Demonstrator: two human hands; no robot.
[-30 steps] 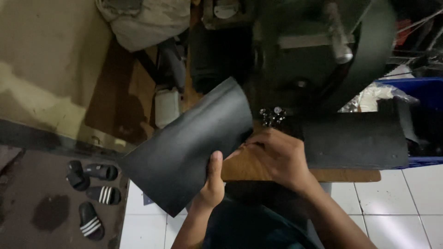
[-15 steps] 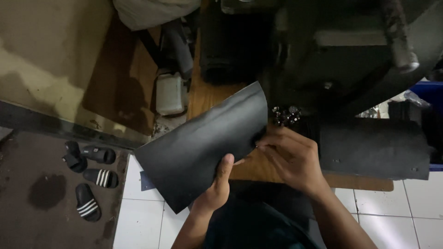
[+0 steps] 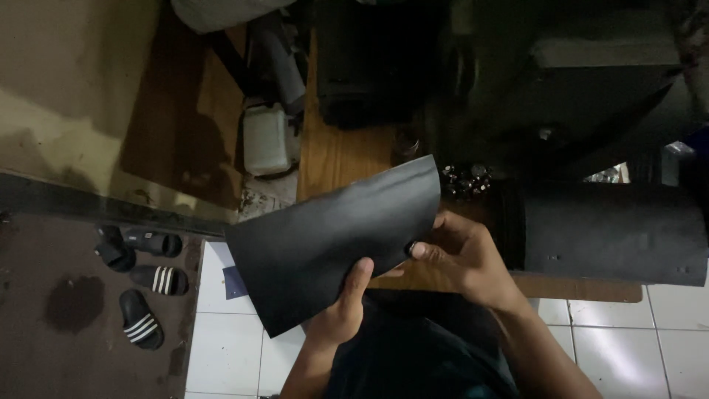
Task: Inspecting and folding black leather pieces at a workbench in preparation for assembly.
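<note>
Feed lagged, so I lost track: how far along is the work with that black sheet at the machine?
Done: nothing on the black sheet shows as worked; no holes or fittings are visible on it. In hand: the left hand grips its lower edge, thumb on top, and the right hand pinches its right edge. Left: the sheet is not under the dark machine, and the small metal fittings lie untouched on the wooden bench.
</note>
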